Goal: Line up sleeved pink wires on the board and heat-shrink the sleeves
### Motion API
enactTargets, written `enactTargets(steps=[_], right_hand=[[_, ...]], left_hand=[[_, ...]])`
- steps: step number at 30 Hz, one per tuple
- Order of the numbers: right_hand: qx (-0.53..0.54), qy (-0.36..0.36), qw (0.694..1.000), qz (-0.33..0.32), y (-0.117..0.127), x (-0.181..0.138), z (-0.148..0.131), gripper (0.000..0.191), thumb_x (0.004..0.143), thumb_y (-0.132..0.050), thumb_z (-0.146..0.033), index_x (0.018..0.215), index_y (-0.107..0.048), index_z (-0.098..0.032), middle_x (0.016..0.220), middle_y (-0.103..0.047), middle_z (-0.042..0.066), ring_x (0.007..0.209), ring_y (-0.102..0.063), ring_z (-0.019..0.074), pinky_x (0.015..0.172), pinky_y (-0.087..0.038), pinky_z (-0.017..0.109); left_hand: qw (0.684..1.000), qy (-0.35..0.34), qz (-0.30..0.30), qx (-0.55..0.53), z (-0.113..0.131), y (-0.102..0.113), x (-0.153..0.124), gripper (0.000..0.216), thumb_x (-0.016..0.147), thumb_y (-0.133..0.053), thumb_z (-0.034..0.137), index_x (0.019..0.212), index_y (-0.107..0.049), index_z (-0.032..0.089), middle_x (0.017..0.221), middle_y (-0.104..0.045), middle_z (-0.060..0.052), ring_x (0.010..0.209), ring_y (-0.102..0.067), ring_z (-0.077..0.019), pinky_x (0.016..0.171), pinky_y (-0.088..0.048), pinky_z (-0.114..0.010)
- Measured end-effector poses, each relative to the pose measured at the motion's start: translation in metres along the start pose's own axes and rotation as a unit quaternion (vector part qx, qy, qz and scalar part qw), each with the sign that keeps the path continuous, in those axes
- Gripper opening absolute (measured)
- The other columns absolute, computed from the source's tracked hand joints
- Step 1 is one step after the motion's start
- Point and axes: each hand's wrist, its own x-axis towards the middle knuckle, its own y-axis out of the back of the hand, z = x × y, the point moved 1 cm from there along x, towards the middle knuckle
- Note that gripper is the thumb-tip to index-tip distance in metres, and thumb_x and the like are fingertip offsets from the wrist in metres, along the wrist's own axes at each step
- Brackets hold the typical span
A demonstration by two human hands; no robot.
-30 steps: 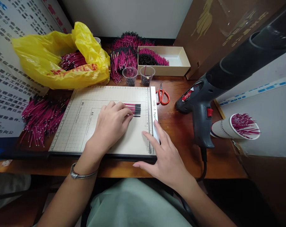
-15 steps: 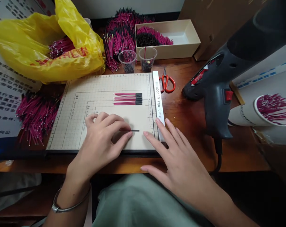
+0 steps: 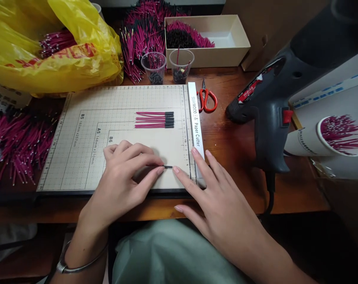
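Note:
Pinched between thumb and forefinger, a thin black tube (image 3: 168, 167) pokes out of my left hand (image 3: 128, 169) just over the paper cutter's board (image 3: 75, 146). Whatever else of it lies under the fingers is hidden. My right hand (image 3: 214, 193) is open, its fingers spread. Its index fingertip is at the tube's free end; I cannot tell whether they touch. Its other fingers reach across the white rail (image 3: 194, 118) of the cutter. Farther up the board, several magenta wires (image 3: 150, 120) with black sleeves on their right ends lie side by side.
Orange-handled scissors (image 3: 207, 100) lie right of the rail. A heat gun (image 3: 269, 114) stands at right, beside a paper cup (image 3: 303, 142) of wires. Behind are two plastic cups (image 3: 181, 65) with black pieces, a cardboard box (image 3: 208, 57) and a yellow bag (image 3: 107, 51). Loose wires (image 3: 25, 146) lie left.
My right index fingertip has come left to the tube's end. My left hand keeps its pinch. The view has shifted a little, so the board appears farther left.

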Motion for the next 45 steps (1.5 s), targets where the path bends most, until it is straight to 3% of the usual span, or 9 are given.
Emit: enactTargets(steps=[14,21,26,31,35,37,40,43,45], right_hand=[[-0.017,0.026,0.999,-0.022,0.002,0.001,0.007,0.056,0.098,-0.068,-0.038,0.152,-0.061,-0.021,0.164,-0.046,0.027,0.139,-0.059,0.0499,0.104,-0.059,0.066],[-0.002,0.029,0.999,-0.038,0.007,0.002,0.011,0.052,0.105,-0.051,-0.035,0.153,-0.058,-0.014,0.164,-0.047,0.023,0.143,-0.058,0.0426,0.105,-0.060,0.064],[0.071,0.016,0.997,0.015,0.021,-0.002,0.005,0.056,0.108,-0.047,-0.044,0.151,-0.058,-0.010,0.161,-0.054,0.016,0.152,-0.051,0.0333,0.119,-0.052,0.056],[0.196,0.174,0.959,0.110,0.019,-0.006,-0.029,0.035,0.113,-0.042,-0.037,0.126,-0.075,-0.036,0.151,-0.062,-0.018,0.149,-0.048,0.0040,0.132,-0.030,0.023],[0.218,0.340,0.915,-0.027,-0.013,-0.014,-0.052,0.024,0.110,-0.053,-0.036,0.115,-0.076,-0.031,0.140,-0.071,-0.017,0.133,-0.057,-0.0038,0.124,-0.034,0.012],[0.251,0.311,0.915,-0.053,-0.026,-0.019,-0.055,0.021,0.106,-0.061,-0.041,0.098,-0.076,-0.029,0.112,-0.079,-0.013,0.103,-0.069,0.0060,0.101,-0.055,0.020],[0.232,0.239,0.940,-0.070,-0.030,-0.024,-0.051,0.011,0.095,-0.071,-0.024,0.085,-0.071,-0.021,0.081,-0.071,-0.007,0.071,-0.060,0.0130,0.064,-0.052,0.029],[0.260,0.172,0.948,0.070,-0.012,-0.022,-0.039,0.018,0.095,-0.064,-0.015,0.078,-0.067,-0.020,0.067,-0.062,-0.006,0.059,-0.047,0.0127,0.049,-0.034,0.032],[0.232,0.063,0.958,0.157,0.001,-0.015,-0.028,0.019,0.097,-0.065,-0.017,0.079,-0.067,-0.021,0.070,-0.067,-0.006,0.061,-0.047,0.0121,0.055,-0.039,0.032]], left_hand=[[1.000,0.011,-0.009,-0.008,-0.001,0.001,0.001,0.013,0.102,-0.065,0.025,0.092,-0.073,0.026,0.094,-0.077,0.003,0.084,-0.054,-0.0202,0.081,-0.028,-0.042],[1.000,0.013,-0.019,-0.010,0.000,0.004,-0.004,0.013,0.102,-0.065,0.028,0.093,-0.074,0.028,0.095,-0.077,0.002,0.086,-0.056,-0.0220,0.084,-0.031,-0.044],[0.999,0.022,-0.020,-0.018,0.001,0.005,-0.005,0.013,0.101,-0.066,0.027,0.092,-0.075,0.028,0.093,-0.077,0.002,0.085,-0.057,-0.0216,0.084,-0.032,-0.044],[0.999,0.024,-0.026,-0.028,0.001,0.006,-0.004,0.011,0.101,-0.065,0.028,0.094,-0.074,0.027,0.096,-0.077,0.002,0.089,-0.059,-0.0231,0.085,-0.033,-0.045],[1.000,0.015,-0.025,0.001,0.000,0.007,-0.005,0.009,0.102,-0.065,0.029,0.096,-0.073,0.028,0.097,-0.077,0.002,0.089,-0.062,-0.0232,0.086,-0.032,-0.046],[0.999,0.019,-0.026,0.013,-0.002,0.009,-0.006,0.010,0.102,-0.065,0.029,0.096,-0.072,0.029,0.097,-0.077,0.001,0.089,-0.062,-0.0240,0.088,-0.032,-0.048],[0.999,0.034,-0.021,0.015,-0.004,0.011,-0.008,0.009,0.101,-0.065,0.030,0.095,-0.072,0.029,0.096,-0.077,0.001,0.090,-0.061,-0.0249,0.090,-0.032,-0.050],[0.999,0.039,-0.017,0.008,-0.006,0.011,-0.009,0.009,0.101,-0.066,0.030,0.095,-0.073,0.029,0.096,-0.076,0.000,0.090,-0.061,-0.0249,0.090,-0.030,-0.050],[0.999,0.036,-0.015,0.007,-0.006,0.011,-0.009,0.010,0.100,-0.066,0.030,0.093,-0.072,0.029,0.094,-0.075,0.001,0.088,-0.060,-0.0244,0.088,-0.029,-0.049]])
